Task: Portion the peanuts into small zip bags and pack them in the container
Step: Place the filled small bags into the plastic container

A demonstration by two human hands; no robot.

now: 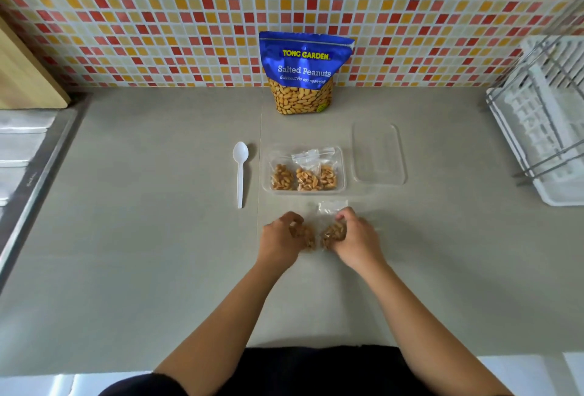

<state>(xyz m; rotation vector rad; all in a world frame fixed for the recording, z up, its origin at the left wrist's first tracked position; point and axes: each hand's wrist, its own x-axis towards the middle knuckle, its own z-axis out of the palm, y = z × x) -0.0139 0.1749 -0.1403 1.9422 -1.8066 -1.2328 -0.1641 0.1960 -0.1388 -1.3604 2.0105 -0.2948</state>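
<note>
A white plastic spoon [240, 171] lies on the grey counter [142, 206], left of a clear rectangular plastic container [343, 171] that holds three filled zip bags [308, 176]. Nearer, the left hand [279, 239] curls its fingers round a small clear zip bag of peanuts [306, 235]. Just beside it, the right hand [355, 237] curls round a second peanut-filled zip bag [331, 231]. A blue Salted Peanuts pouch [305, 60] stands far back. A clear lid [379, 152] lies right of the container.

Zip bags [333, 233] before the container [343, 171], blurred, half hidden by fingers [346, 214], dish rack [543, 117] right of it cropped at edge.
</note>
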